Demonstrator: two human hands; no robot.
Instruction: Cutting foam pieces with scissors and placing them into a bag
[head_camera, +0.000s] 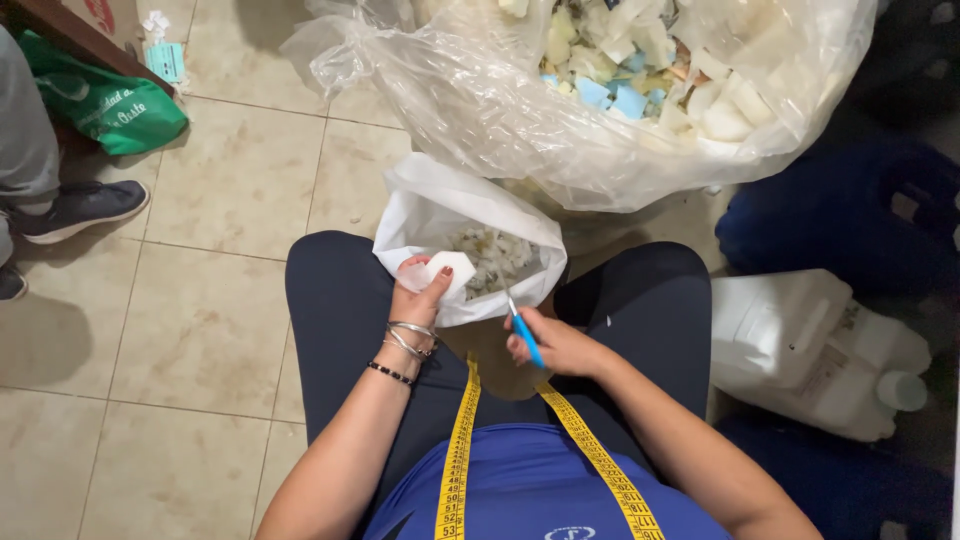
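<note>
L hand (420, 288), frame centre, pinches white foam piece (450, 268) by its edge; looks light, soft, squashy. R hand (556, 345) fingers closed round blue-handled scissors (518, 325) over small white bag (440, 205).

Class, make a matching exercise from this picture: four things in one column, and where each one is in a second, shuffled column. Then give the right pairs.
Things:
1. White foam piece
2. Blue-handled scissors
3. Yellow measuring tape
4. Large clear plastic bag of foam scraps

Places:
A. Draped round the person's neck
B. On the tiled floor ahead of the knees
C. In the left hand, over the small white bag
D. In the right hand

Pairs: 1-C, 2-D, 3-A, 4-B
</note>
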